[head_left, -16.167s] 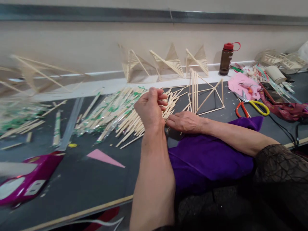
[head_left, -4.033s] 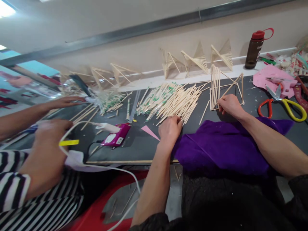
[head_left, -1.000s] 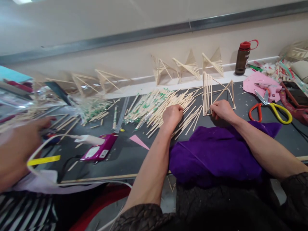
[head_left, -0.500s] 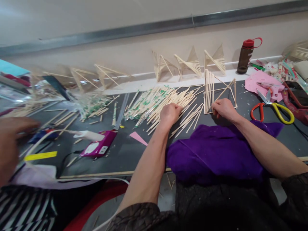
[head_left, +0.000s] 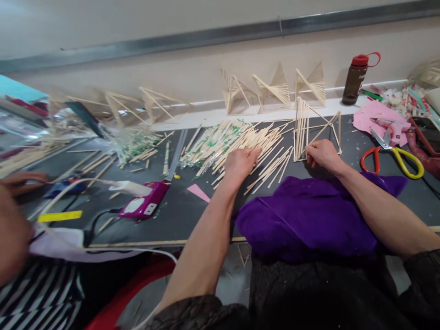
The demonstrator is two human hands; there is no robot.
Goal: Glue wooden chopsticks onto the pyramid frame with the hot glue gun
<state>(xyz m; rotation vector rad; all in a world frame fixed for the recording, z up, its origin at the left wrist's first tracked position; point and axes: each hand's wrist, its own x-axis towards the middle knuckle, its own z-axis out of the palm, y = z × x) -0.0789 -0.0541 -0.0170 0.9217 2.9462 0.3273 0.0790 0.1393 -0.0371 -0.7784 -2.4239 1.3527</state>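
My left hand [head_left: 242, 162] is over the near side of a heap of loose wooden sticks [head_left: 264, 140], fingers drawn together at the sticks; whether one is gripped is too small to tell. A smaller fan of sticks [head_left: 271, 172] lies just right of it. My right hand [head_left: 321, 155] is closed at the lower front of a stick frame [head_left: 301, 126], pinching a thin stick of it. The frame stands on the dark table, with several slanted sticks on its left side. Below my hands lies a purple cloth [head_left: 309, 215].
Three finished-looking stick shapes [head_left: 271, 91] stand along the wall, beside a bottle [head_left: 355, 80]. Scissors [head_left: 387, 146], a pink glue gun [head_left: 395, 128] and a phone [head_left: 426, 133] lie right. A magenta power box [head_left: 144, 201] and a co-worker's hand [head_left: 25, 181] are left.
My left hand has shifted slightly over the sticks, its fingers still together. My right hand stays at the frame. The co-worker's hand at the left has moved lower. The view has shifted slightly.
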